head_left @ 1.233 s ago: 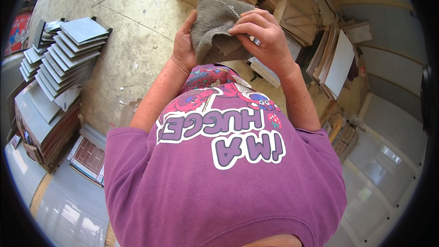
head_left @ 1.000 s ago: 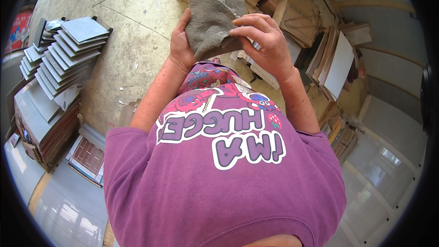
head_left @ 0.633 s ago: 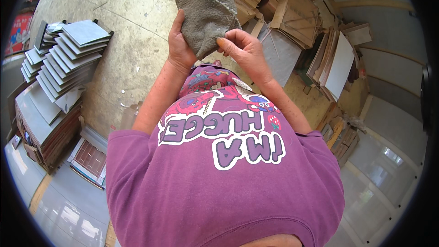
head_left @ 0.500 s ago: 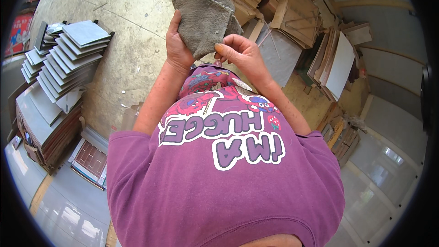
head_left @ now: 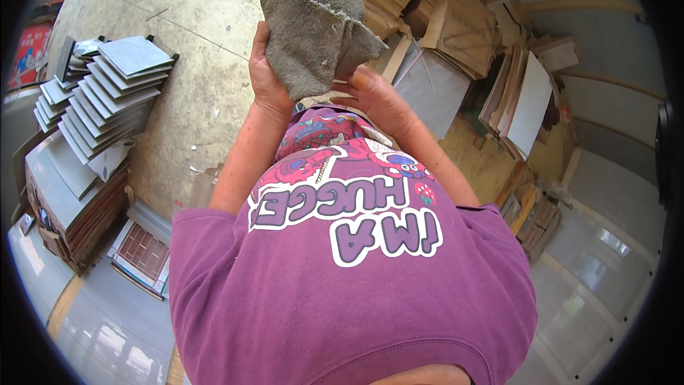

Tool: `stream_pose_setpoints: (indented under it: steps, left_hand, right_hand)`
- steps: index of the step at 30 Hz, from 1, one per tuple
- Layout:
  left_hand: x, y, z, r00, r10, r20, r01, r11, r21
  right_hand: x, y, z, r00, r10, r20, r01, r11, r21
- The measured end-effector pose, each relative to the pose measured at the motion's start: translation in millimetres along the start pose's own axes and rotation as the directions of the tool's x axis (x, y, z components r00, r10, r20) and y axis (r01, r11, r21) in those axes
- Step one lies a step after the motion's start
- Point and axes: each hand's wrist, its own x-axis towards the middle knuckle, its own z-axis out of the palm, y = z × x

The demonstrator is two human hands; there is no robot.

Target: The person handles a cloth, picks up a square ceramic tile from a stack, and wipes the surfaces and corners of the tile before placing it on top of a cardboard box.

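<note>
A folded grey-brown cloth (head_left: 306,36) with a frayed, whitish edge hangs at the top centre, in front of my body. My left hand (head_left: 269,82) is shut on its left side, with the thumb up along the edge and the other fingers hidden behind the fabric. Just below the cloth's lower right side is my right hand (head_left: 381,103), slightly blurred. Its fingers are apart and point left, close to the fabric; whether they touch it I cannot tell. A loose corner of the cloth sticks out to the right above this hand.
Stacked grey tiles (head_left: 117,93) stand fanned out at the left, above a pile of boxed panels (head_left: 78,199). Cardboard cartons (head_left: 459,25) and leaning panels (head_left: 524,103) are at the right. Behind the cloth lies a scuffed concrete floor (head_left: 192,64).
My right hand has let go of the cloth's lower corner and moved slightly right and down, its fingers spreading. The cloth has shifted a little, and its right corner now sticks out.
</note>
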Motion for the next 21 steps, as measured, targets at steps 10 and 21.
stream_pose_setpoints:
  steps: [10,21]
  left_hand:
    - [-7.1,-0.7,30.0,0.979,0.138,-0.146,-0.105,0.971,0.213]
    - [-1.4,7.8,-21.0,0.995,0.069,0.071,-0.075,0.994,0.082]
  right_hand:
    - [5.2,-24.1,9.0,0.943,-0.281,-0.181,0.288,0.957,0.017]
    - [7.1,-34.2,27.6,0.952,-0.196,-0.237,0.203,0.979,0.003]
